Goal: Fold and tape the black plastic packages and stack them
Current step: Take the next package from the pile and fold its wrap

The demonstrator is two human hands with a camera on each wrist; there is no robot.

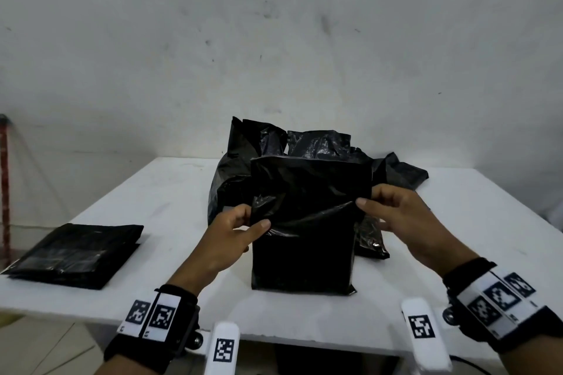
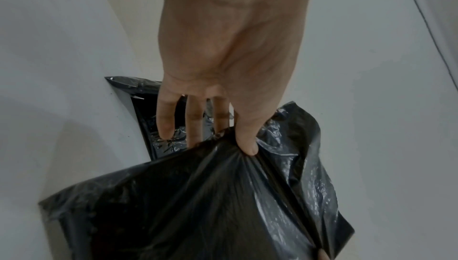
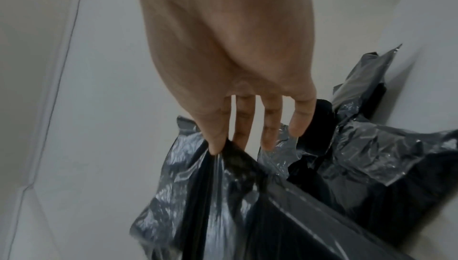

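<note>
A black plastic package (image 1: pixel 304 253) lies on the white table (image 1: pixel 170 192) in front of me, with its upper flap (image 1: pixel 310 186) raised. My left hand (image 1: pixel 243 222) pinches the flap's left edge between thumb and fingers. My right hand (image 1: pixel 374 201) pinches the right edge. The left wrist view shows the thumb (image 2: pixel 247 142) pressing the black plastic (image 2: pixel 198 205). In the right wrist view the thumb (image 3: pixel 215 142) grips the crinkled plastic (image 3: pixel 223 195). A flat stack of folded black packages (image 1: pixel 76 253) lies at the table's left.
Behind the held package stands a loose heap of crumpled black packages (image 1: pixel 304 146), reaching to the right (image 1: pixel 402 173). The table's front edge (image 1: pixel 304 338) is close to me. A grey wall (image 1: pixel 274 39) rises behind the table.
</note>
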